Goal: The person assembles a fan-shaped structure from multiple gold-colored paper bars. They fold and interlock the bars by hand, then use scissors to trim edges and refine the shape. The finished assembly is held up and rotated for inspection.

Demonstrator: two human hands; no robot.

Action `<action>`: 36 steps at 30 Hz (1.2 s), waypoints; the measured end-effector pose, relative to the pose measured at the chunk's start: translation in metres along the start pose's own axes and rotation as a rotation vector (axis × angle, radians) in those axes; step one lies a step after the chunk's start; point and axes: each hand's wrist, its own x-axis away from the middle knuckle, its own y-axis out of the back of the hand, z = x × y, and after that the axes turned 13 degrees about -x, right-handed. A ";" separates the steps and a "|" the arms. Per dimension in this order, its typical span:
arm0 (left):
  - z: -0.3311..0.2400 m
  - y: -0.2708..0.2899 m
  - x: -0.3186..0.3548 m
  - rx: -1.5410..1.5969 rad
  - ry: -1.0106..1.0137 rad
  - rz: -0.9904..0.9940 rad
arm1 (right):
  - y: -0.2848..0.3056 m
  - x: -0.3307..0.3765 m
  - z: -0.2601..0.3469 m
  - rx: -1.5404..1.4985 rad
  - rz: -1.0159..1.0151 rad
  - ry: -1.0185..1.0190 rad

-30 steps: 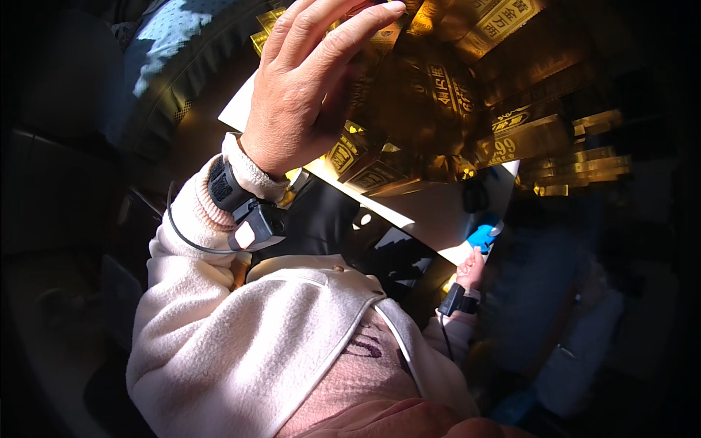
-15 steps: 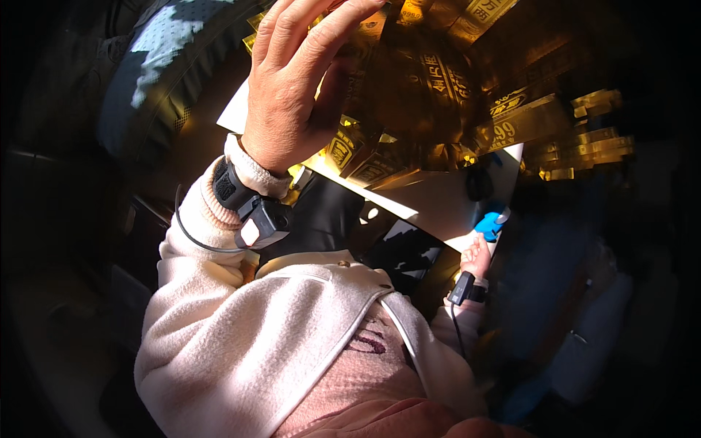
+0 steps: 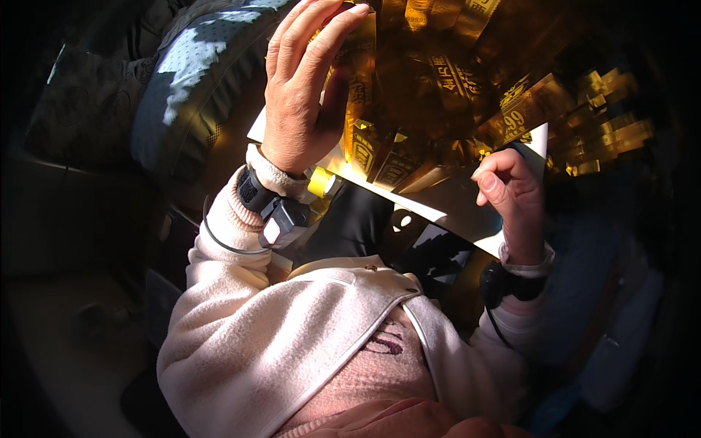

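A large gold paper piece [image 3: 456,80], made of many shiny printed folded strips fanned around a dark round middle, fills the top of the view, above and partly over a white table [image 3: 456,212]. Much of it is in shadow.

The left hand [image 3: 303,95] is raised at the piece's left side, its fingers long and slightly bent; whether it grips the paper I cannot tell. The right hand [image 3: 511,190] is near the lower right edge, with fingers curled and thumb close to the index finger; whether something thin is between them I cannot tell. The two hands are well apart.

A yellow and white object [image 3: 320,182] shows just below the left wrist. Each wrist wears a black strap with a small device. Farther out are a cream jacket [image 3: 285,343], a pink shirt [image 3: 365,372], dark trousers [image 3: 354,219] and, at upper left, a pale blue dotted cloth [image 3: 186,62] in patchy sunlight.
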 end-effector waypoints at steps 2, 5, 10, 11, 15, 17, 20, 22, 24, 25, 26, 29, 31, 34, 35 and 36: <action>-0.001 0.001 -0.001 0.050 0.025 0.016 | -0.020 -0.045 0.014 0.075 0.129 0.032; -0.002 0.002 -0.001 0.043 0.027 0.051 | -0.039 -0.099 0.013 0.164 0.163 -0.032; -0.002 0.008 -0.001 0.099 0.105 0.143 | -0.048 -0.121 0.006 0.241 0.051 -0.236; -0.002 0.008 0.000 0.081 0.096 0.150 | -0.050 -0.123 0.004 0.179 -0.003 -0.289; -0.003 0.007 -0.001 0.105 0.107 0.143 | -0.055 -0.123 0.001 -0.078 -0.101 -0.398; -0.004 0.006 -0.001 0.107 0.120 0.137 | -0.053 -0.124 0.001 -0.156 -0.161 -0.561; -0.005 0.005 0.000 0.136 0.147 0.134 | -0.049 -0.120 0.001 -0.381 -0.068 -0.650; -0.006 0.005 0.000 0.143 0.156 0.151 | -0.049 -0.127 -0.001 -0.338 -0.024 -0.693; -0.006 0.006 0.000 0.130 0.154 0.182 | -0.051 -0.130 -0.001 -0.315 0.017 -0.698; -0.007 0.006 0.001 0.133 0.149 0.182 | -0.052 -0.130 -0.001 -0.310 0.037 -0.680; -0.008 0.006 0.001 0.135 0.152 0.180 | -0.054 -0.129 0.000 -0.305 0.056 -0.663; -0.007 0.005 -0.001 0.154 0.159 0.176 | -0.060 -0.120 0.005 -0.375 0.031 -0.582; -0.008 0.006 -0.001 0.156 0.164 0.179 | -0.058 -0.122 0.015 -0.256 0.116 -0.624; -0.008 0.007 -0.001 0.137 0.164 0.188 | -0.066 -0.114 0.022 -0.276 0.075 -0.622; -0.008 0.007 -0.002 0.130 0.160 0.186 | -0.068 -0.111 0.023 -0.349 0.064 -0.607; -0.007 0.007 -0.002 0.124 0.155 0.184 | -0.066 -0.112 0.026 -0.279 0.045 -0.620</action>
